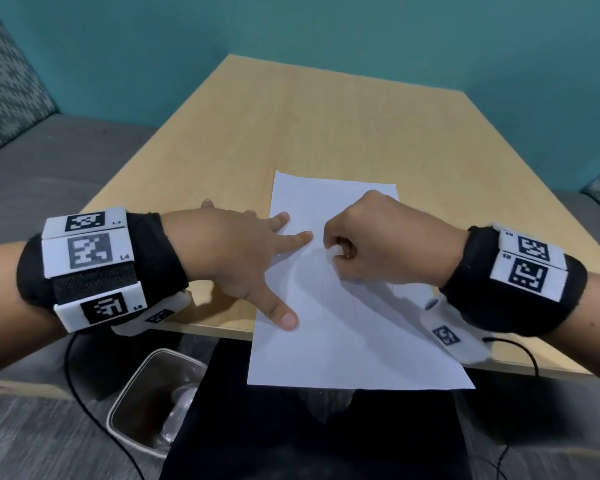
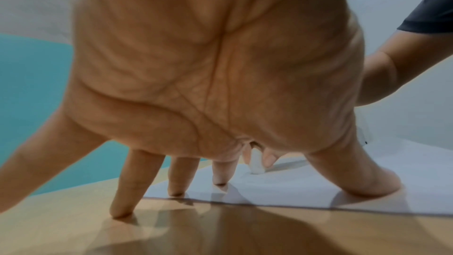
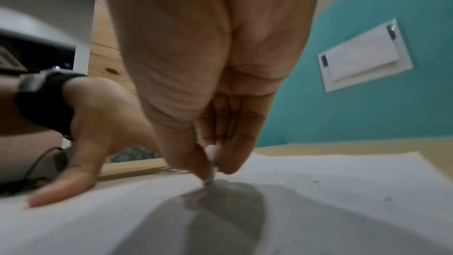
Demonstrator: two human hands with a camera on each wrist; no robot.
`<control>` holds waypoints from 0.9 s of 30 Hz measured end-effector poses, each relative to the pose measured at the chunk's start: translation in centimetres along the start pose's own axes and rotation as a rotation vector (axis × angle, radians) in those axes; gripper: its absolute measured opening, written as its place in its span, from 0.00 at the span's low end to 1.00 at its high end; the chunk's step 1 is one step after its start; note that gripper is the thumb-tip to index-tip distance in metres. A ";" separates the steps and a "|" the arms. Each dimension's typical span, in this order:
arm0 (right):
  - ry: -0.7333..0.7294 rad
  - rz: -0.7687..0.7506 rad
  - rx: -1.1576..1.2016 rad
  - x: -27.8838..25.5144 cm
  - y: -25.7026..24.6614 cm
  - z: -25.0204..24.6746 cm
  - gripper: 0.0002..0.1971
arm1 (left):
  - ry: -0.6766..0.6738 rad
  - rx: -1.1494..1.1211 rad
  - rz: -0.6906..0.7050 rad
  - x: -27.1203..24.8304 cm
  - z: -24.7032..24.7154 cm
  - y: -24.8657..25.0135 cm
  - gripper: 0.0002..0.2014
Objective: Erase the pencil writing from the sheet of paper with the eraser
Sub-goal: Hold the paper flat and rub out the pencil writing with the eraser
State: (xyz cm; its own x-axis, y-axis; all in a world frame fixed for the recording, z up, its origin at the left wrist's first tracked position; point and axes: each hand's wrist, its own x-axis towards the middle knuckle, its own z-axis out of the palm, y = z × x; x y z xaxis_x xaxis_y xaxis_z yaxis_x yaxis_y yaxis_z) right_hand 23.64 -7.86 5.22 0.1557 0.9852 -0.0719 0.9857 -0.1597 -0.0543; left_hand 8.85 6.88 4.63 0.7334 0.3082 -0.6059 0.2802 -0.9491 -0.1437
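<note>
A white sheet of paper [image 1: 343,323] lies on the wooden table [image 1: 291,133], its near end hanging over the front edge. Faint pencil lines [image 1: 323,292] show near its middle. My right hand [image 1: 364,244] pinches a small white eraser [image 1: 334,252] between thumb and fingers, its tip down on the paper [image 3: 318,210]. The eraser [image 3: 211,159] touches the sheet in the right wrist view and also shows as a white eraser [image 2: 256,162] beyond my left palm. My left hand [image 1: 243,258] is spread flat, thumb and two fingertips pressing the paper's left edge [image 2: 269,191], the other fingers on the table.
A clear plastic bin [image 1: 153,396] stands on the floor under the table's front left. Black cables [image 1: 84,403] trail beside it. A grey bench [image 1: 49,168] runs along the left, and a teal wall [image 1: 326,29] is behind the table. A white wall plate [image 3: 363,55] hangs there.
</note>
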 end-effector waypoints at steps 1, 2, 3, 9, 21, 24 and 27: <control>0.009 0.008 0.029 -0.1 0.1 0.0 0.04 | 0.001 0.003 0.001 0.0 0.0 0.0 0.66; 0.002 -0.001 0.054 -0.3 0.0 0.0 0.04 | -0.001 0.003 0.002 0.0 0.0 0.1 0.66; -0.020 -0.023 0.071 -0.5 -0.5 0.0 0.04 | -0.003 0.001 -0.002 0.0 0.0 0.0 0.66; 0.008 0.046 0.151 0.0 0.4 -0.2 0.07 | -0.001 0.018 -0.005 0.0 0.0 0.0 0.66; -0.049 -0.056 0.201 0.4 -0.1 0.1 0.06 | -0.015 0.024 -0.016 -0.1 -0.1 0.2 0.66; -0.039 -0.003 0.149 0.4 0.8 -0.2 0.06 | -0.016 0.021 -0.015 0.0 -0.2 0.2 0.66; -0.001 -0.017 0.120 0.1 1.0 0.0 0.06 | -0.011 0.028 -0.015 -0.1 -0.2 0.2 0.66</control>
State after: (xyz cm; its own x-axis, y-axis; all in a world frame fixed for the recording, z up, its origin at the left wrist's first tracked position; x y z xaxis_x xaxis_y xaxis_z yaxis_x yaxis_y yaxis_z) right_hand 24.63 -7.94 5.14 0.1391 0.9877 -0.0713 0.9733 -0.1496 -0.1743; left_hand 8.95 6.70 4.77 0.7226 0.3214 -0.6120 0.2729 -0.9461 -0.1746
